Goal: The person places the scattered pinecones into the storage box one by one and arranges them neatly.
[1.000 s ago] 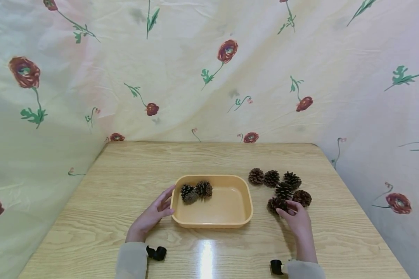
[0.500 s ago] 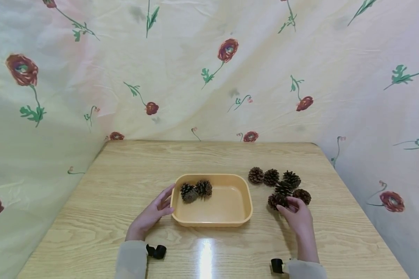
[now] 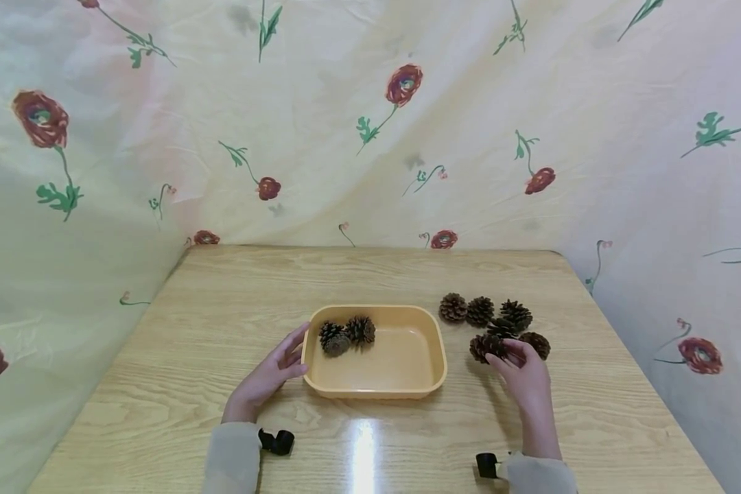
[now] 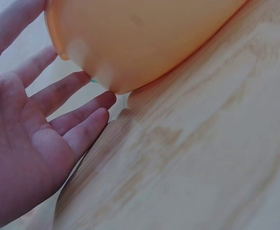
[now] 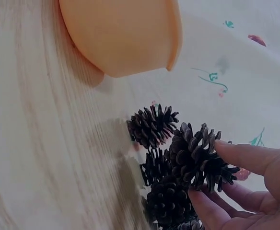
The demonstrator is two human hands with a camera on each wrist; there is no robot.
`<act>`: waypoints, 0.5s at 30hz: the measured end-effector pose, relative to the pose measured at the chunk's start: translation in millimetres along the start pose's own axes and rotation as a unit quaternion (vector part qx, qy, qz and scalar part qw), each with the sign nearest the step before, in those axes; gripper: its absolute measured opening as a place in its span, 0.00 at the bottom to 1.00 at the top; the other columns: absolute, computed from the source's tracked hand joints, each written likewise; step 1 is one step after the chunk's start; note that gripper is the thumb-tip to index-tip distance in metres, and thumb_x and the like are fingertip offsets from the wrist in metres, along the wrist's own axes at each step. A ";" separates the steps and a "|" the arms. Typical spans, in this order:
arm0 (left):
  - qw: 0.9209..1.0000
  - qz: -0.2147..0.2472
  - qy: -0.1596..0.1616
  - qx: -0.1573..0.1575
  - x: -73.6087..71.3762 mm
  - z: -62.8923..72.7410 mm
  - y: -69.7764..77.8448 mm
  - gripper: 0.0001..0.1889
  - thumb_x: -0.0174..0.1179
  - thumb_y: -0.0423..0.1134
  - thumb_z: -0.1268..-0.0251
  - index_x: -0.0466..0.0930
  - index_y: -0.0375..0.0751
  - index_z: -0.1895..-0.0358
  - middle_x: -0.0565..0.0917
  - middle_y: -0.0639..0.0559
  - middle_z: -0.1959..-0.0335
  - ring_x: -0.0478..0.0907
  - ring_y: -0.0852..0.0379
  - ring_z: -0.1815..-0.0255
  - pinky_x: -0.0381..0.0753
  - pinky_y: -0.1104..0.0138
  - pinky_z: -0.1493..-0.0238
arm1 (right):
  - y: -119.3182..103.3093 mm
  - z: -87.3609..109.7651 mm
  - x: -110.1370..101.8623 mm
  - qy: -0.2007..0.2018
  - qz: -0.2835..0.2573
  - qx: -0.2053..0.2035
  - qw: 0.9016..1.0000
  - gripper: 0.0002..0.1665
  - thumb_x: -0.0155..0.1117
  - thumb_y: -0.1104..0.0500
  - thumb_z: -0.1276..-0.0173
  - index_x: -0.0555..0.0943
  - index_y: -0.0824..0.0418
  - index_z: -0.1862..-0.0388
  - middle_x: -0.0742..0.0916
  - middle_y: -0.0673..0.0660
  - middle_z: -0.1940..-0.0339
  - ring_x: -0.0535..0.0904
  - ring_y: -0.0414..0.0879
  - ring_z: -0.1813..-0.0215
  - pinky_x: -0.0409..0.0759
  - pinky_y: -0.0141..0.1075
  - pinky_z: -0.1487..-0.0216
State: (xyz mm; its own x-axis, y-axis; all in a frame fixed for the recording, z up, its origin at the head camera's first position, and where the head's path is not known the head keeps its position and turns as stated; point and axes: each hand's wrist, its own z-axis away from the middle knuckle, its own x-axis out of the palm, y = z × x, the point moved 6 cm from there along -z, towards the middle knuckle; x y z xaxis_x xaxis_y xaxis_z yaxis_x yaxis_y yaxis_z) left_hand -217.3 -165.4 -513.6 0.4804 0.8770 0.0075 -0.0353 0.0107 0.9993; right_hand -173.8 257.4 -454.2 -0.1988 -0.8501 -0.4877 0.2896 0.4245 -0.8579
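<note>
My right hand (image 3: 527,376) pinches a brown pine cone (image 3: 487,348) between thumb and fingers. In the right wrist view that pine cone (image 5: 197,155) is held up off the table, overlapping other cones behind it. My left hand (image 3: 269,377) rests its straight, spread fingers along the left side of a yellow-orange plastic basin (image 3: 373,394). In the left wrist view the fingertips (image 4: 110,98) lie right at the basin's outer wall (image 4: 145,52). Inside the basin, at its back left, a small group of pine cones (image 3: 361,331) sits together.
To the right of the basin several loose pine cones (image 3: 453,308) lie in a cluster on the wooden table (image 3: 253,274). One pine cone (image 3: 534,345) is just beyond my right hand. A flowered cloth (image 3: 321,123) hangs behind the table and at both sides.
The right hand has lifted the pine cone from the table and shifted it slightly away and up, so it now covers part of a cone behind. The left hand and basin stay put.
</note>
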 end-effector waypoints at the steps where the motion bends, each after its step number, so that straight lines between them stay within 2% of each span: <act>1: 1.000 -0.001 0.000 -0.001 0.1 -0.1 0.3 0.40 0.56 0.31 0.31 0.45 0.56 0.22 0.44 0.45 0.19 0.48 0.37 0.22 0.49 0.45 0.24 | -0.8 0.0 0.3 0.001 -0.002 -0.002 1.000 0.37 0.62 0.57 0.31 0.61 0.68 0.28 0.67 0.71 0.29 0.63 0.64 0.28 0.66 0.53 0.29; 8: 1.000 -0.001 -0.005 0.010 0.7 -0.5 1.8 0.41 0.55 0.31 0.31 0.44 0.52 0.21 0.43 0.42 0.20 0.46 0.35 0.22 0.48 0.44 0.24 | -5.8 0.2 3.0 0.010 -0.008 -0.011 1.000 0.37 0.63 0.58 0.31 0.61 0.68 0.29 0.68 0.71 0.29 0.64 0.63 0.28 0.68 0.52 0.29; 15: 1.000 -0.006 -0.010 0.007 -0.1 -1.9 -0.8 0.41 0.55 0.31 0.31 0.42 0.51 0.21 0.41 0.41 0.20 0.46 0.35 0.22 0.50 0.45 0.24 | -8.8 0.5 6.8 0.019 -0.008 -0.016 1.000 0.36 0.64 0.58 0.32 0.63 0.68 0.30 0.70 0.69 0.31 0.66 0.61 0.29 0.71 0.47 0.31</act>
State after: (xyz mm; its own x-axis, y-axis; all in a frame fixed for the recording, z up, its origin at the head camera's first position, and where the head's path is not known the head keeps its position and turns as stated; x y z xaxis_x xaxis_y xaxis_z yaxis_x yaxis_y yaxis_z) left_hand -218.9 -164.5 -514.4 0.4979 0.8673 -0.0030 -0.0173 0.0134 0.9998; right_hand -177.2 247.7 -449.9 -0.2387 -0.8449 -0.4787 0.2554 0.4209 -0.8704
